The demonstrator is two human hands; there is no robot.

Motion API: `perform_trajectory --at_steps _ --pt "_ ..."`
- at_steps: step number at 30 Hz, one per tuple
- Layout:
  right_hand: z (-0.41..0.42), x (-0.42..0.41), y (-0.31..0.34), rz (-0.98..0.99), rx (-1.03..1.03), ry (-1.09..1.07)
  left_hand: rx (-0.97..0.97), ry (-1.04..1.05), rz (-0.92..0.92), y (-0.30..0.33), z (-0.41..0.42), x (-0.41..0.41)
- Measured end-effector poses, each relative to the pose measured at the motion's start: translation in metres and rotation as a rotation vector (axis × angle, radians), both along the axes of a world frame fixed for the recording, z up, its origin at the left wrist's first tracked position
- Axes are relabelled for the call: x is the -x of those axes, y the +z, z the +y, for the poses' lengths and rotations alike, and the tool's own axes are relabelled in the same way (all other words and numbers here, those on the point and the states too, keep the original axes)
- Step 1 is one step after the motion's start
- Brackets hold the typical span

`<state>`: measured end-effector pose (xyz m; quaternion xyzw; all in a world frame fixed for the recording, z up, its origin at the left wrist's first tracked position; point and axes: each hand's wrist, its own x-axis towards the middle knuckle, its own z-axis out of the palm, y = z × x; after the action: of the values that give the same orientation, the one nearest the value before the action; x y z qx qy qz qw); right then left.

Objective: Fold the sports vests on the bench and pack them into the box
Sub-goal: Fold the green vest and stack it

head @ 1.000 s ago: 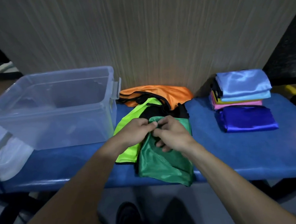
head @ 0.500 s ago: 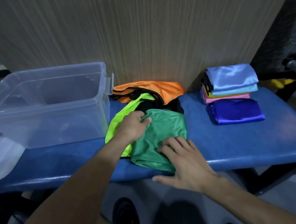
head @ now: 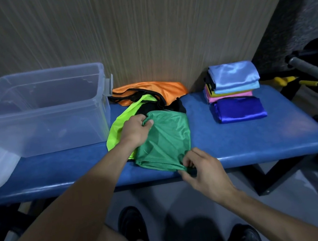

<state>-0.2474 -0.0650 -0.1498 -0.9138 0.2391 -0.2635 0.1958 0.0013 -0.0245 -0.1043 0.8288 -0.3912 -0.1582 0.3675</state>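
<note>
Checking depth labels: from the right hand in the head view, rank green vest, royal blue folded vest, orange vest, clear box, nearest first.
1. Green vest: pinched at its near edge by the right hand.
2. Royal blue folded vest: to the right, farther back.
3. Orange vest: at the back by the wall.
4. Clear box: far left.

Orange and blue are close; that order is tentative.

Dim room. Wood-grain wall panel (head: 142, 31) straight behind the grip, dark rough wall (head: 291, 12) to its far right. Grey floor (head: 185, 207) below the grip. Black metal frame (head: 267, 179) low right, grey-handled equipment (head: 309, 70) far right.
</note>
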Motion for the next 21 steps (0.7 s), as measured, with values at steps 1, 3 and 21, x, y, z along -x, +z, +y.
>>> perform_trajectory --at_steps 1,3,21 --pt "-0.001 0.0 0.0 -0.019 -0.022 0.011 0.0 0.006 -0.003 0.0 0.0 0.001" --pt "-0.004 -0.001 0.001 -0.06 -0.041 0.024 -0.004 0.017 -0.008 0.0 0.0 0.002" --pt "-0.007 0.002 -0.004 0.194 0.631 0.12 0.034 -0.037 -0.271 -0.004 0.008 0.007"
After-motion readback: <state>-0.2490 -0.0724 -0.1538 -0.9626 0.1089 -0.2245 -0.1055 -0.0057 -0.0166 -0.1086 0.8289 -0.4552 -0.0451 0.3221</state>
